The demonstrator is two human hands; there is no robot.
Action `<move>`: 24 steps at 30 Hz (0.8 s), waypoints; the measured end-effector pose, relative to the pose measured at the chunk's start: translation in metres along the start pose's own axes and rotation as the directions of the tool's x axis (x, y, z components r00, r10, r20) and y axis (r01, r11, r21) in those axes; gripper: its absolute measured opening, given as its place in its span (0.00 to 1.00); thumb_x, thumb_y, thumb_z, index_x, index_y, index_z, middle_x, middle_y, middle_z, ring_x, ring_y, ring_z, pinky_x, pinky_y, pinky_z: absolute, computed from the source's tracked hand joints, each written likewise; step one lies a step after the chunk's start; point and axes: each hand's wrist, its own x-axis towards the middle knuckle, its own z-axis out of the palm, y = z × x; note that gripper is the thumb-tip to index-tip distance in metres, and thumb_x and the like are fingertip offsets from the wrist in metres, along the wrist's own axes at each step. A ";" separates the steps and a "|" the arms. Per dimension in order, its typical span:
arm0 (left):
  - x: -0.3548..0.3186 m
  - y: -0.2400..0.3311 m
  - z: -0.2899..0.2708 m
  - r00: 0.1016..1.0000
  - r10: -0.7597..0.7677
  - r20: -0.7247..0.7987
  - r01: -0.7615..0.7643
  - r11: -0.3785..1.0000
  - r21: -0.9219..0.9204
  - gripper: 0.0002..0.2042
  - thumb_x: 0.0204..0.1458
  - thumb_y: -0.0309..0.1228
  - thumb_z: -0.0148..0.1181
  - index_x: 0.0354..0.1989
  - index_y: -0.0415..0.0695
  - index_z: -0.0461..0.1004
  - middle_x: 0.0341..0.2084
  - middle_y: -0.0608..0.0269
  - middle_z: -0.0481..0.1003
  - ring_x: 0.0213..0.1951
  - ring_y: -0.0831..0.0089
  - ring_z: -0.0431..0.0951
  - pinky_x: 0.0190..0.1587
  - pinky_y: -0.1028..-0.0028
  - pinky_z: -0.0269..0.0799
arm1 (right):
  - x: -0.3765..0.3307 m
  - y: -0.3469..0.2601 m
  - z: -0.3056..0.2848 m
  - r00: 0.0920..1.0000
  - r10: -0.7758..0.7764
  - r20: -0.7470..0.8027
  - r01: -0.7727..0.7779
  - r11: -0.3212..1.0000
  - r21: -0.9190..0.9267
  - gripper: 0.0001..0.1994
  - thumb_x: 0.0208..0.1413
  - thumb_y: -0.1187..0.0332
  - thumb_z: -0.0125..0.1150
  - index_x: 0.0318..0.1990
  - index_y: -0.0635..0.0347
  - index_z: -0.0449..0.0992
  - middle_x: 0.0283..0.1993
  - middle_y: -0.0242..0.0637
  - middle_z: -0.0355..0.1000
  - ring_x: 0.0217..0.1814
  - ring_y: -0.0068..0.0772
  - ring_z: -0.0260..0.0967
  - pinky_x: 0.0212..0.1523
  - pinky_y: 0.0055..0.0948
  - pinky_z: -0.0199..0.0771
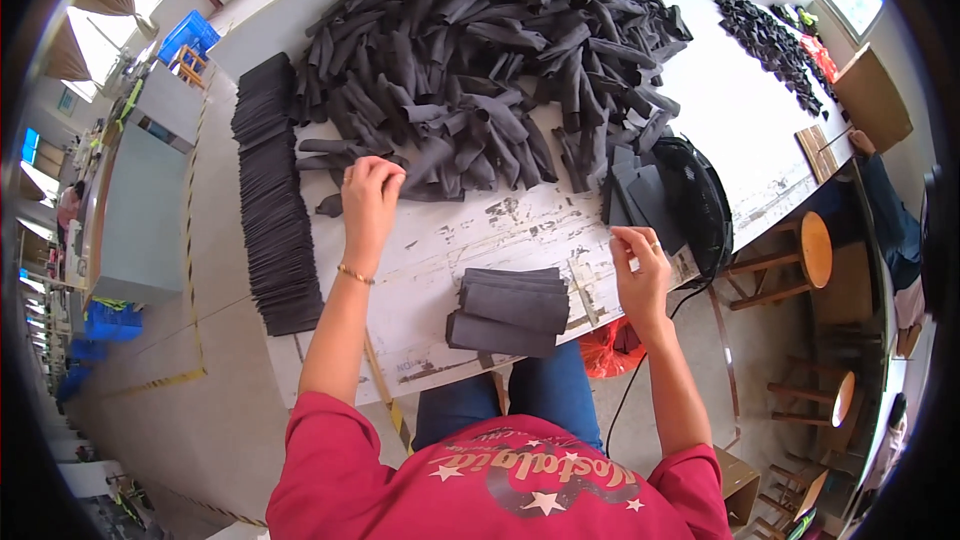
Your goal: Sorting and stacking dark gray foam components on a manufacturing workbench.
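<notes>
A big heap of dark grey fabric tubes (480,50) spreads over the far part of the white worktable (420,270). At its near left edge is my left hand (370,195), fingers bent and drawn together beside loose tubes; anything in the fingertips is too small to make out. My right hand (643,265) hovers just right of centre, thumb and fingers pinched together, close to a black basket-like container (700,200) and the flat dark pieces (640,190) by it. What that pinch holds, if anything, I cannot see. Between my forearms lies a small stack of flattened dark fabric pieces (510,310).
A long, tightly packed row of dark pieces (270,200) lines the table's left edge. Small dark pieces (770,50) lie at the far right, near a cardboard sheet (872,98). Wooden stools (814,250) stand at the right; a black cord (640,365) hangs beside my right forearm.
</notes>
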 end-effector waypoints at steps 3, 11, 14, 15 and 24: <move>-0.007 0.034 -0.032 0.965 -0.171 0.200 0.219 0.944 -0.248 0.04 0.52 0.26 0.61 0.33 0.39 0.75 0.28 0.60 0.74 0.29 0.64 0.74 0.35 0.69 0.71 | 0.001 -0.033 0.014 0.988 -0.137 0.068 0.129 0.985 0.113 0.15 0.51 0.76 0.64 0.47 0.60 0.76 0.46 0.44 0.71 0.45 0.45 0.70 0.44 0.35 0.72; -0.023 0.086 -0.079 0.842 -0.027 0.539 0.390 0.721 -0.573 0.03 0.53 0.23 0.60 0.35 0.39 0.76 0.28 0.67 0.74 0.27 0.80 0.71 0.31 0.79 0.68 | -0.009 -0.085 0.045 0.870 -0.138 0.473 -0.024 0.947 0.321 0.13 0.49 0.76 0.64 0.43 0.64 0.77 0.40 0.43 0.74 0.40 0.46 0.71 0.44 0.34 0.71; -0.029 0.082 -0.087 0.858 0.009 0.514 0.369 0.686 -0.627 0.02 0.52 0.20 0.59 0.33 0.38 0.76 0.27 0.68 0.74 0.27 0.83 0.72 0.30 0.82 0.69 | -0.028 -0.086 0.029 0.924 -0.157 0.350 0.040 0.947 0.319 0.07 0.49 0.79 0.63 0.37 0.68 0.78 0.32 0.42 0.74 0.33 0.39 0.73 0.38 0.30 0.71; -0.027 0.074 -0.092 0.876 -0.037 0.481 0.328 0.777 -0.537 0.02 0.53 0.19 0.59 0.33 0.38 0.76 0.27 0.68 0.75 0.28 0.83 0.73 0.30 0.82 0.69 | -0.035 -0.075 0.026 0.947 -0.097 0.306 -0.013 0.940 0.340 0.07 0.50 0.79 0.62 0.37 0.68 0.78 0.32 0.40 0.73 0.33 0.35 0.72 0.36 0.28 0.69; -0.082 0.132 -0.071 0.772 -0.193 0.605 0.605 -0.068 -0.794 0.15 0.60 0.33 0.56 0.50 0.35 0.73 0.46 0.58 0.76 0.45 0.74 0.77 0.48 0.74 0.74 | -0.068 -0.082 0.023 0.911 0.179 0.371 -0.398 0.614 0.681 0.03 0.57 0.74 0.60 0.37 0.64 0.77 0.28 0.26 0.71 0.32 0.18 0.66 0.38 0.20 0.64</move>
